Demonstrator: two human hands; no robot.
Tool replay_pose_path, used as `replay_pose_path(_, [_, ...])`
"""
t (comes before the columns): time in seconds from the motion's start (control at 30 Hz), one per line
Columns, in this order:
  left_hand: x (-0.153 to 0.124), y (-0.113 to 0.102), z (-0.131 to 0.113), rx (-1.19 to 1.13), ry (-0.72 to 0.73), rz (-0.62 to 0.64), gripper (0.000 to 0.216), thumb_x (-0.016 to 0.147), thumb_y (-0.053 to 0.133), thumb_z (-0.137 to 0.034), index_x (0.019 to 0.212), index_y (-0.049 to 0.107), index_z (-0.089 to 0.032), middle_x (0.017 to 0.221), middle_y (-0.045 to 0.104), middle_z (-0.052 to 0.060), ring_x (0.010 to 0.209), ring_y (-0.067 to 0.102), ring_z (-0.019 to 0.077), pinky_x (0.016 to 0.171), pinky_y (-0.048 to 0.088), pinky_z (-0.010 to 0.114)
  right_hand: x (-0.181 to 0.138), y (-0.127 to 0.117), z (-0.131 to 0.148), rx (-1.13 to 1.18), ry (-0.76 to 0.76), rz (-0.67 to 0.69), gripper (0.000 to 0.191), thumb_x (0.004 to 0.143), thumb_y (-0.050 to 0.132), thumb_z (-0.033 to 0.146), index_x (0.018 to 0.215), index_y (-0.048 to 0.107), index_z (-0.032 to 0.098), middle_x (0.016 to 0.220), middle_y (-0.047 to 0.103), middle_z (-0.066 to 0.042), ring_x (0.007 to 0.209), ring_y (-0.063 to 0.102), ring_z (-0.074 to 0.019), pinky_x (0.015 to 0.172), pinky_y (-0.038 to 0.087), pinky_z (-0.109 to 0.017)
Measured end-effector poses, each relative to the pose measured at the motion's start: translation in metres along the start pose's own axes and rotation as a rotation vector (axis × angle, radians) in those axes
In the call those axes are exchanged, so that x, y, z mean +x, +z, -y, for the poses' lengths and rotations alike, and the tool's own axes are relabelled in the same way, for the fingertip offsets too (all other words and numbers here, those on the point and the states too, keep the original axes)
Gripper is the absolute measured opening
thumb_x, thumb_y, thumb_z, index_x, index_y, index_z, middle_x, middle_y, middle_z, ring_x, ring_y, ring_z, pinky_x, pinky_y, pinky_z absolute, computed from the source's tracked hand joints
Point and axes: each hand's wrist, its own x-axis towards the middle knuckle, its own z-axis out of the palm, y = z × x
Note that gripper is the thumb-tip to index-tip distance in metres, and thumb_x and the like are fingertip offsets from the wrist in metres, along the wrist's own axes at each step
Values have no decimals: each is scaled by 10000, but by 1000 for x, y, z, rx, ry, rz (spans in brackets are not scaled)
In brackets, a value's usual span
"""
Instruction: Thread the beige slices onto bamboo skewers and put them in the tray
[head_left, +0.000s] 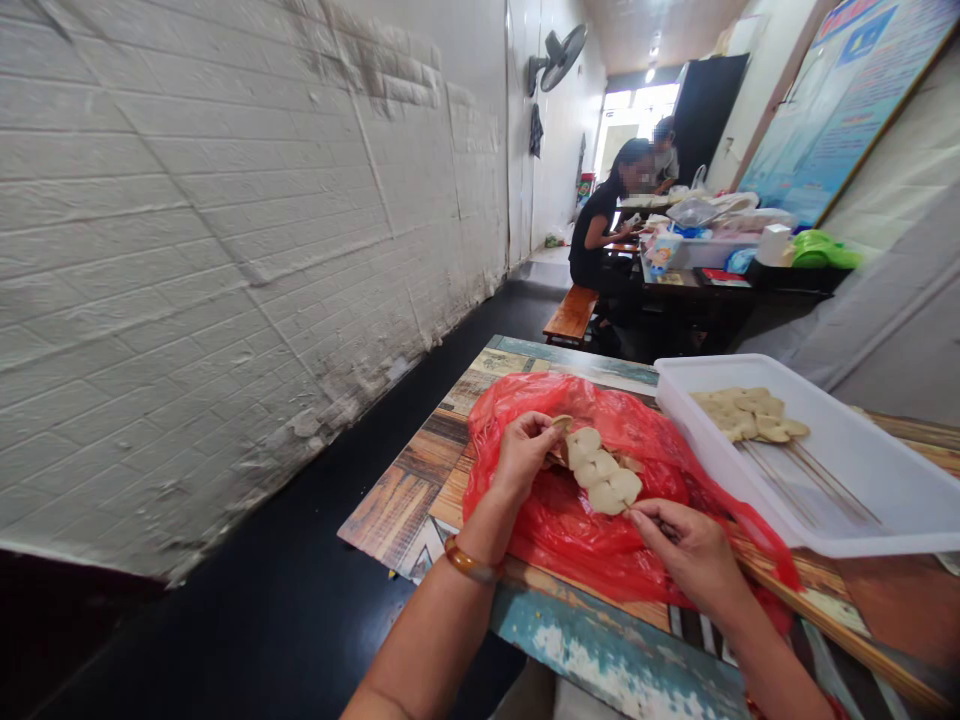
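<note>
While the left hand (pixel 525 452) pinches a flat, round, beige slice (pixel 562 424) between its fingers, matching beige slices (pixel 598 468) stretch over a crumpled red plastic bag (pixel 637 415) to the right hand (pixel 688 548), whose fingers pinch their end.

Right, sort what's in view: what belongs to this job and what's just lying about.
Seemingly part of the job:
beige slices between left hand and right hand
red plastic bag
white plastic tray
skewered slices in the tray
thin sticks

Just around:
wall fan
wooden bench
green plastic containers
</note>
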Motion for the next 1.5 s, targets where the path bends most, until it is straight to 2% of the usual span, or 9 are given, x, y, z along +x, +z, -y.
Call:
replay_pose_path(0.27, [0, -5, -3, -60, -79, 35, 325, 559, 787, -358, 716, 594, -149, 563, 602, -14, 433, 505, 66, 432, 370, 174, 0, -3, 1, 6, 1, 12, 292, 851, 481, 393, 750, 673, 198, 724, 701, -34, 673, 648, -184, 624, 496, -250])
replay_pose_path(0.43, [3, -9, -1, -96, -129, 86, 259, 603, 766, -324, 700, 627, -128, 545, 574, -12, 426, 456, 41, 418, 301, 157, 0, -2, -1, 1, -12, 6, 300, 841, 495, 413, 728, 676, 203, 718, 704, -33, 668, 657, -189, 628, 507, -253])
replay_pose_path(0.6, [5, -11, 1, -143, -144, 145, 263, 641, 732, -354, 665, 623, -116, 580, 566, 1, 464, 447, 40, 455, 307, 168, 0, -2, -1, -1, -5, -2, 284, 846, 499, 414, 757, 683, 216, 756, 716, -39, 706, 669, -203, 643, 516, -266])
replay_pose_path(0.8, [4, -9, 0, -96, -119, 119, 281, 678, 673, -385, 617, 598, -121, 550, 531, -10, 433, 397, 39, 428, 257, 182, 1, -3, -3, 5, -21, 16, 273, 836, 504, 410, 755, 688, 226, 764, 720, -48, 714, 672, -214, 663, 527, -285])
replay_pose_path(1.3, [5, -11, 1, -142, -218, 118, 241, 618, 718, -322, 607, 595, -115, 520, 517, -9, 421, 406, 39, 428, 274, 176, 0, -2, -6, -33, -51, 27, 247, 841, 505, 376, 768, 678, 217, 798, 720, -49, 743, 675, -206, 711, 528, -291])
replay_pose_path(1.5, [4, -11, 4, -113, -172, 148, 260, 647, 703, -337, 583, 572, -122, 504, 488, -20, 426, 398, 42, 428, 256, 182, 1, -2, -4, -32, -59, 23, 257, 841, 502, 369, 756, 679, 204, 784, 721, -52, 732, 678, -208, 694, 528, -285])
